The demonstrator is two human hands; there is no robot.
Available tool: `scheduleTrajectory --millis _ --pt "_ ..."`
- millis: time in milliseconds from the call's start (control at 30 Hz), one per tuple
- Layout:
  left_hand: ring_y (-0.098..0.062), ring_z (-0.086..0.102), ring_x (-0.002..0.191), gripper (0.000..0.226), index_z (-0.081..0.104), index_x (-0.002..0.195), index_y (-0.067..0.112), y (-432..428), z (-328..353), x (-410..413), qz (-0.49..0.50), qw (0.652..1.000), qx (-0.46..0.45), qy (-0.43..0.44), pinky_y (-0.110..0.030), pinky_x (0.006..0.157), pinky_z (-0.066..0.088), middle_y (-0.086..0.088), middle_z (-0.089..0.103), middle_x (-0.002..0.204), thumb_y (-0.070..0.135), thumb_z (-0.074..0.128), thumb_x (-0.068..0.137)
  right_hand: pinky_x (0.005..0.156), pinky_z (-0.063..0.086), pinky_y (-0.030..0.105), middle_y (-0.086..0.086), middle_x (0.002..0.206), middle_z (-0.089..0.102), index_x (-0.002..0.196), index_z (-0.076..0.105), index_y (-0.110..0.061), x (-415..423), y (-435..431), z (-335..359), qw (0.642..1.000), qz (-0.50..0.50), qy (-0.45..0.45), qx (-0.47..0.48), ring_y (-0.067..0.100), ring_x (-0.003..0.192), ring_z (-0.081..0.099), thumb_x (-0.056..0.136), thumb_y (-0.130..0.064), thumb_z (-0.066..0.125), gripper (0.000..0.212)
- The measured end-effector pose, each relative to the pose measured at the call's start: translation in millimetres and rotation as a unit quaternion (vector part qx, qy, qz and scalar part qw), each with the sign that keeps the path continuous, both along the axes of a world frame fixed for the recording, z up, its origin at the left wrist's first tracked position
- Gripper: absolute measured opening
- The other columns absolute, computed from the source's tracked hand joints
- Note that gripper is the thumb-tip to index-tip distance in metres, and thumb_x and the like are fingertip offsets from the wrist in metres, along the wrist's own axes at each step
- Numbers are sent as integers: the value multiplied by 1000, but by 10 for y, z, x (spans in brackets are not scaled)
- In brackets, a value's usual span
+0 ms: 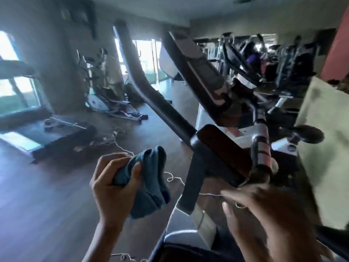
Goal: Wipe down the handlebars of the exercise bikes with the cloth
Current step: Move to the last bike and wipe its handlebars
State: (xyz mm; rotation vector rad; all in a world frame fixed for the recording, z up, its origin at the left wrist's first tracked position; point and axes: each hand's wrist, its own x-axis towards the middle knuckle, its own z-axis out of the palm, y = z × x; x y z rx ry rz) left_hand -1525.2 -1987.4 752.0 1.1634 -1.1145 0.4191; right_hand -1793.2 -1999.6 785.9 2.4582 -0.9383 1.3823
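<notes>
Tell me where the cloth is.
Head view, lower centre-left: the blue cloth is bunched in the left hand, just left of the bike's black handlebar and apart from it.

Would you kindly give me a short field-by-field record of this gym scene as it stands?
left hand: grips the bunched blue cloth
right hand: motion-blurred, fingers extended, holding nothing visible, beside the handlebar
cloth contact: apart from the handlebar, not wiping yet
console: tilted, above the handlebar
wooden floor: loose white cord lying on it
far left: treadmill
</notes>
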Motion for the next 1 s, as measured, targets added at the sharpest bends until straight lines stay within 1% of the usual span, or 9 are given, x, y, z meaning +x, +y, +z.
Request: scheduleTrajectory --millis 100,167,267,367,567,667,767,900,1000 --pt "9 53 87 12 66 88 13 -69 625 86 71 994 -68 -41 -7 82 39 7 58 87 25 65 85 86 48 52 -1 101 66 104 70 -16 -21 -184 334 996 39 -59 -46 26 99 65 87 -37 55 31" --pt "0 51 82 20 71 85 8 -261 1017 178 97 990 -83 -54 -6 81 37 1 58 87 27 66 85 89 45 56 6 114 62 117 63 -12 29 -396 466 998 16 -66 -5 31 109 59 87 -45 54 45" --pt "-5 49 86 26 74 86 11 -723 1534 294 110 990 -48 -76 -9 83 39 3 60 90 36 68 82 97 44 47 4 129 56 135 48 -22 142 -672 465 992 13 4 125 26 121 52 82 -69 43 71" --pt "-10 46 95 32 71 80 11 -1216 1770 424 107 969 61 -216 -32 95 41 -2 63 93 43 64 85 95 47 40 -9 123 55 138 37 -40 194 -724 354 963 64 34 260 13 118 54 73 -76 47 76" --pt "-27 59 105 48 71 85 18 -1418 2029 958 104 882 231 -397 -48 100 45 -3 69 100 56 44 95 91 47 39 -11 113 55 132 41 -42 118 -700 252 958 82 1 276 12 111 56 74 -69 50 65" --pt "-26 56 102 28 69 71 15 -1349 2029 810 146 883 150 -420 -31 108 27 -5 68 85 36 61 89 86 49 37 -14 110 54 129 41 -42 131 -698 250 961 72 7 267 11 108 57 71 -78 41 69" --pt "-26 63 93 32 70 68 17 -1349 1725 782 96 853 93 -504 -36 106 32 3 65 69 36 56 90 85 49 35 -14 111 53 130 42 -41 136 -706 235 962 71 1 262 10 108 56 69 -80 36 73" --pt "-25 66 78 37 71 68 16 -1406 1930 910 64 814 91 -571 -21 107 27 2 63 64 37 53 93 81 50 34 -14 106 54 127 43 -41 128 -722 230 962 76 0 261 7 101 57 69 -80 36 70" --pt "-24 63 76 36 68 64 16 -1440 2249 943 94 803 90 -581 -44 101 39 2 63 64 39 56 89 80 51 36 -14 104 55 125 44 -41 130 -727 231 963 75 -2 259 7 99 57 70 -79 37 67"
